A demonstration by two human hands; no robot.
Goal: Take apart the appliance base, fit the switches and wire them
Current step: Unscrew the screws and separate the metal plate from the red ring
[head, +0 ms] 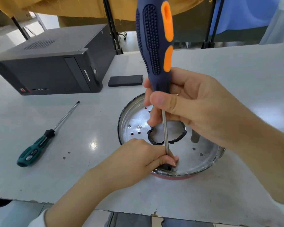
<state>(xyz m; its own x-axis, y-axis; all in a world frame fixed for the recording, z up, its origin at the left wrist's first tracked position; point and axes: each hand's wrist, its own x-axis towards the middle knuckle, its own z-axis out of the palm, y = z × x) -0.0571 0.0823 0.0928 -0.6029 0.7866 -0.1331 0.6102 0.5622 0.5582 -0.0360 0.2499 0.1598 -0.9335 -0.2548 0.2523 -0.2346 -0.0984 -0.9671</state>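
A single view is given, taken from a wide-angle camera worn on the head. The worktop is looked at from above, forward and steeply down, at close range. The hands are seen near the lens, and straight lines are bent toward the frame's edges.

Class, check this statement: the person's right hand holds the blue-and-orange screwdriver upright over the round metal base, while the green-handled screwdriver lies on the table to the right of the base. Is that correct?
Not quite. The head view shows the green-handled screwdriver lying on the table to the left of the round metal base, not the right. The right hand does hold the blue-and-orange screwdriver upright over it.
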